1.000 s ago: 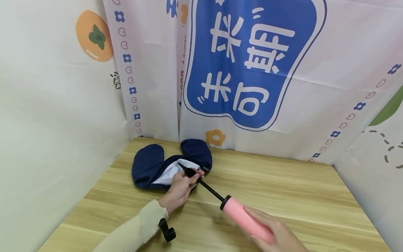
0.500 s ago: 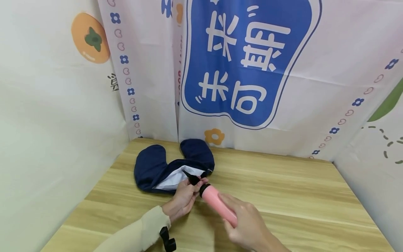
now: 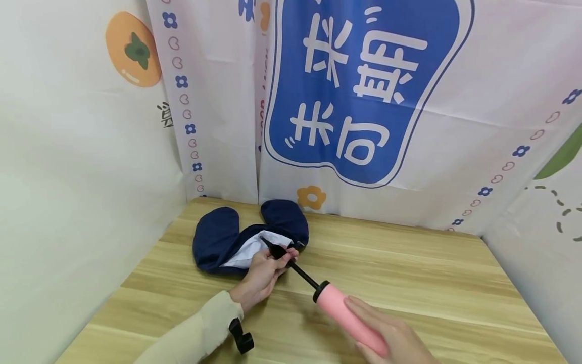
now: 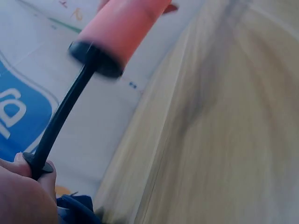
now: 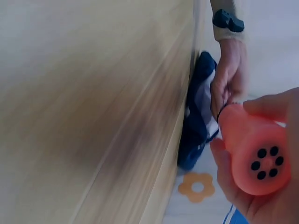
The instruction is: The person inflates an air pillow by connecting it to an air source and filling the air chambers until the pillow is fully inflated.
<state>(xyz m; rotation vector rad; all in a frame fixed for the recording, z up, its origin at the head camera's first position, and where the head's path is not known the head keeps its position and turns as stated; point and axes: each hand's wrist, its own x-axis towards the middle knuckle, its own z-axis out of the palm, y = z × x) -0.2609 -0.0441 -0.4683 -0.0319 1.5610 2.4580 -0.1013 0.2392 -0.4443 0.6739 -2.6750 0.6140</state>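
A navy U-shaped neck pillow lies on the wooden table, its cover gaping over a white inner layer. My left hand holds the black nozzle end of a pink hand pump at that gap. The nozzle tip points at the white layer; whether it sits in a valve I cannot tell. My right hand grips the pink barrel, lower right. Between the hands a length of black rod shows in the left wrist view. Dark holes dot the pump's rear end in the right wrist view.
Printed cloth walls close off the back and both sides of the table. The pillow lies near the back left corner. A black strap piece hangs at my left wrist.
Half a second ago the barrel was pushed up against my left hand, hiding the rod. My right hand has since drawn it back to the lower right, exposing the rod again.
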